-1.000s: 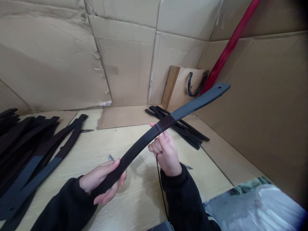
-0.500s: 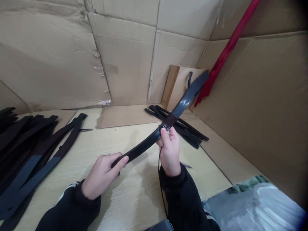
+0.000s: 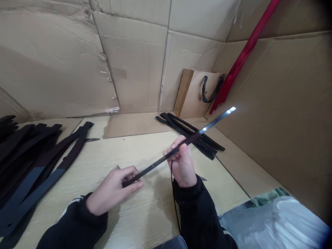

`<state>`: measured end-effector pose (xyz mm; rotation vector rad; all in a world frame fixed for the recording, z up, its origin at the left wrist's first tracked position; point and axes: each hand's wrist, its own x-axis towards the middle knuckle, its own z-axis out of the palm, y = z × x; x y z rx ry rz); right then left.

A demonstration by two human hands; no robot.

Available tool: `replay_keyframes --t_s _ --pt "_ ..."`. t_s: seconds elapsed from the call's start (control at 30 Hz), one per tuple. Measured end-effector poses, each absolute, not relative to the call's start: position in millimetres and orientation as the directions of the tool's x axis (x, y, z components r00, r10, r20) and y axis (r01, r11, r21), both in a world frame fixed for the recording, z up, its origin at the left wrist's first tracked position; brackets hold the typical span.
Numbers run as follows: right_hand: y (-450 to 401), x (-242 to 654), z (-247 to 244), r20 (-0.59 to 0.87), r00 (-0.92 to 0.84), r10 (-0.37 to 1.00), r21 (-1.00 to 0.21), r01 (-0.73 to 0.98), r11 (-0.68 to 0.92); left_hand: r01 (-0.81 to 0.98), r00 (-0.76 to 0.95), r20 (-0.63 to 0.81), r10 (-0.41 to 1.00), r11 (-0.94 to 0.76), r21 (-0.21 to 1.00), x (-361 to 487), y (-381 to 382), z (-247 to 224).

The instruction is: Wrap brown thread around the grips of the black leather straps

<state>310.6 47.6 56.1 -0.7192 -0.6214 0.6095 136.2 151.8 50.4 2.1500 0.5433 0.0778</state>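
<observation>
A long, dark sword-shaped piece [image 3: 159, 162] slants across the middle, its thin edge facing me and its upper end shining. My left hand [image 3: 116, 188] grips its lower end between thumb and fingers. Nearer the middle, my right hand [image 3: 183, 166] pinches the piece, thumb in front and fingers behind. From the right hand a thin black cord [image 3: 173, 193] hangs down along the sleeve; how it is attached is hidden by the fingers.
Several dark sword-shaped pieces [image 3: 54, 173] are piled at left on the pale tabletop [image 3: 140, 214]. More black strips [image 3: 186, 133] lie behind my right hand. A paper bag [image 3: 193, 90] leans by a red cloth strip [image 3: 243, 55]. Cardboard walls [image 3: 137, 62] enclose the table. Grey plastic [image 3: 280, 221] covers the lower right.
The sword-shaped piece has rolled from showing its broad face to edge-on, and its upper end has dropped. My right fingers have shifted around its middle. My left hand moved slightly.
</observation>
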Motion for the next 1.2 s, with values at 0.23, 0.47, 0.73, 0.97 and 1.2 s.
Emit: replay_keyframes --t_s 0.23,0.47,0.73,0.97,1.2 --pt "54.8 307.6 58.7 0.207 0.818 0.536 -0.85 -0.12 0.513 0.458 0.823 -0.078 0.563 -0.577 0.676 143.0 142.6 50.7" --pt "49.2 312.8 54.3 0.366 0.634 0.682 -0.817 -0.133 0.561 0.484 0.854 -0.469 0.227 -0.01 0.875 133.4 147.8 47.3" --pt "51.1 314.8 44.7 0.42 0.656 0.627 -0.801 -0.057 0.596 0.276 0.961 -0.264 0.087 -0.183 0.944 134.4 152.3 49.2" --pt "52.6 315.3 44.3 0.397 0.726 0.561 -0.843 0.046 0.537 0.43 0.742 0.486 0.462 -0.884 0.185 137.9 150.4 35.6" --pt "53.9 308.2 51.0 0.306 0.734 0.607 -0.908 0.034 0.418 0.353 0.816 0.335 0.471 -0.865 0.357 136.5 155.1 31.1"
